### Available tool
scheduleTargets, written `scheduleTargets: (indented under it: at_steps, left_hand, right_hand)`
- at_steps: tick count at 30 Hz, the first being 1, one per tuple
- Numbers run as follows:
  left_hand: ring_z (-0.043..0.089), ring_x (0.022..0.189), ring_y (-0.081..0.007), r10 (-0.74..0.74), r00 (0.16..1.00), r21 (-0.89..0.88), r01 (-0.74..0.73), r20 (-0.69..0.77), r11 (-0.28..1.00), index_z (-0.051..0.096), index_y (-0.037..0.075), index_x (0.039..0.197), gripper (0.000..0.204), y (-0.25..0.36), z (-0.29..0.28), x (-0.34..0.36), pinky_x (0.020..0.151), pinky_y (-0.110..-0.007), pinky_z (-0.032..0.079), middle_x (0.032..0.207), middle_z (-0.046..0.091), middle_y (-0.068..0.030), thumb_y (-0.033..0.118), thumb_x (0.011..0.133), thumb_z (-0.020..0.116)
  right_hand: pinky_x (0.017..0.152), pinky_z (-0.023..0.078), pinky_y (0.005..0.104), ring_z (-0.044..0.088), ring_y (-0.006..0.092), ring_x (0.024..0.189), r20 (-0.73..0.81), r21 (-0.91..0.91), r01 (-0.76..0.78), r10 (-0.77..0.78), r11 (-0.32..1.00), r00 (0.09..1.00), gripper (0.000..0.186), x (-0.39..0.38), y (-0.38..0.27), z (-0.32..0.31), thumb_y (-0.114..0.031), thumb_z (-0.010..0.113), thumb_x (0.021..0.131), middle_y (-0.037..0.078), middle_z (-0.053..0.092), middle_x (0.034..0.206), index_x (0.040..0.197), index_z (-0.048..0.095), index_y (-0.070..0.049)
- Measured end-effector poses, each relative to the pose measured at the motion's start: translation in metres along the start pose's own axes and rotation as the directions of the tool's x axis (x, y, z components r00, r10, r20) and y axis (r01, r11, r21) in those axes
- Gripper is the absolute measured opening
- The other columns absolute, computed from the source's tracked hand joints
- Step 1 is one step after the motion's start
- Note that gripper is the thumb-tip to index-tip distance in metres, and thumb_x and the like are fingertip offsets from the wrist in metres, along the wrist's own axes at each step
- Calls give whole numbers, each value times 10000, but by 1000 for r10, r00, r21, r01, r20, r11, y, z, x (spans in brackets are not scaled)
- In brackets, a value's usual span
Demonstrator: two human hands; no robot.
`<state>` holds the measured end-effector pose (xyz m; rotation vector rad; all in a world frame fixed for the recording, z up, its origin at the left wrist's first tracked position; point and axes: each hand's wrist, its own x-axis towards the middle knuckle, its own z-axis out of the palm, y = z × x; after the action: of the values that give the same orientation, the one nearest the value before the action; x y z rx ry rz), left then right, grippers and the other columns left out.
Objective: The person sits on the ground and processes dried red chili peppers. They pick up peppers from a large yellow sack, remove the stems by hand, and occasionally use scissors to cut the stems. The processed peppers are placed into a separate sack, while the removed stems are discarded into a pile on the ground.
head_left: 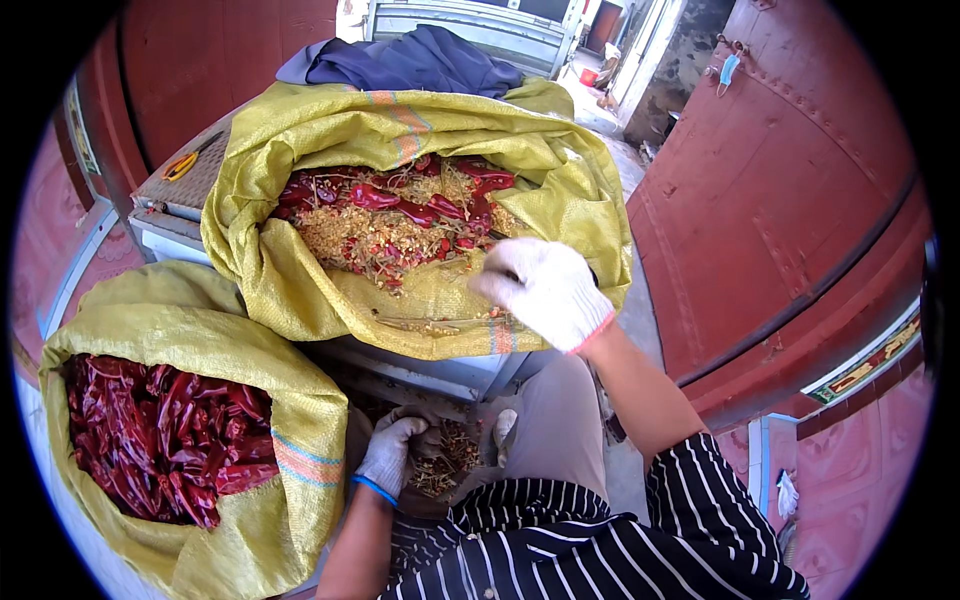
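Observation:
My right hand, in a white knit glove, hovers over the near lip of an open yellow woven sack. Its fingers are curled toward the thumb; whatever they hold, if anything, is hidden. Inside that sack lie dried red chilies and a heap of yellow chili seeds, with stems among them. Lower down, my left hand wears a greyish glove with a blue cuff. Its fingers are bent, their tips dark and unclear, beside a pile of stems and scraps close to my leg.
A second yellow sack, full of dark red dried chilies, stands at the left. Yellow-handled scissors or pliers lie on the table corner. Dark blue cloth is draped behind the first sack. A red metal door stands right.

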<state>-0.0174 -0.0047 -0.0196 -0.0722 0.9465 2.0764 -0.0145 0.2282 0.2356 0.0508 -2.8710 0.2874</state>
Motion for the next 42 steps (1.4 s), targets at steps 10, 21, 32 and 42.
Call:
scheduleTargets:
  at_steps: [10, 21, 32, 42]
  left_hand:
    - [617, 675, -216, 11, 1000, 70, -11, 12, 997, 643, -15, 952, 179, -4, 11, -2, 627, -347, 566, 820, 644, -124, 46, 797, 578]
    - [574, 703, -129, 249, 957, -82, -238, 153, 968, 628, 43, 1064, 243, 17, 33, -16, 669, -306, 562, 800, 589, -25, 63, 835, 706]
    - [593, 997, -112, 306, 932, 333, -357, 196, 873, 579, 19, 1195, 434, 39, 76, -37, 889, -282, 492, 1078, 651, -30, 69, 805, 763]
    - [554, 1025, -109, 414, 870, 269, -480, 267, 835, 555, 5, 1202, 355, 23, 92, -41, 945, -276, 456, 1091, 617, -42, -8, 858, 641]
  right_hand:
    - [940, 495, 445, 641, 395, 1078, 123, -83, -62, 71, 995, 990, 490, 152, 32, 44, -404, 645, 848, 254, 677, 1133, 1134, 686, -8]
    - [458, 482, 195, 620, 74, 547, 136, 929, -191, 186, 318, 973, 213, 49, 17, -11, -135, 615, 942, 21, 673, 852, 1090, 673, 7]
    - [615, 498, 240, 637, 130, 704, 440, 893, -444, 67, 78, 896, 203, -71, -41, 69, -179, 672, 911, 46, 662, 875, 1023, 717, -15]
    - [778, 553, 382, 676, 307, 898, -181, 524, 247, -177, 815, 967, 148, -87, -40, 68, -170, 726, 847, 130, 661, 970, 942, 731, -57]
